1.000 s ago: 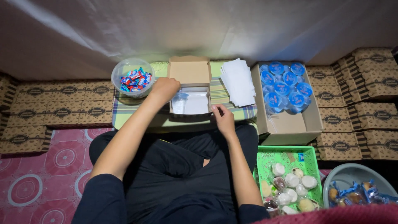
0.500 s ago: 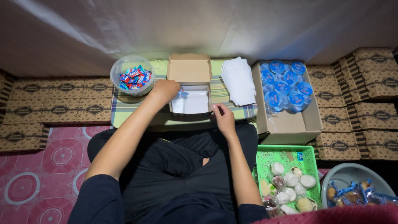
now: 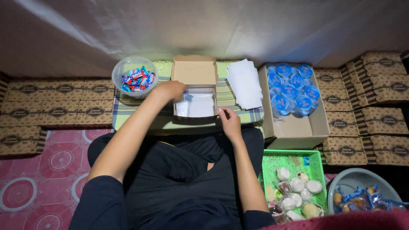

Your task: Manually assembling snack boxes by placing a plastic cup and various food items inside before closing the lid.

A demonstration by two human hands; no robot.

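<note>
At far left my plastic tub of wrapped candies (image 3: 135,77) sits at the corner of the striped cloth (image 3: 128,106), close enough to my left forearm that I judge a careless swing could tip it. My left hand (image 3: 171,90) hovers over the open cardboard box (image 3: 196,87), grip pinched on a small blue-wrapped candy (image 3: 186,96); a loose pinch might drop it outside the white liner. My right hand (image 3: 230,121) rests at the box's near right corner, fingers curled; I cannot tell whether they clamp the wall. The box of sealed water cups (image 3: 292,89) stands beside it. At right, the grey bowl (image 3: 360,187) is cut off.
</note>
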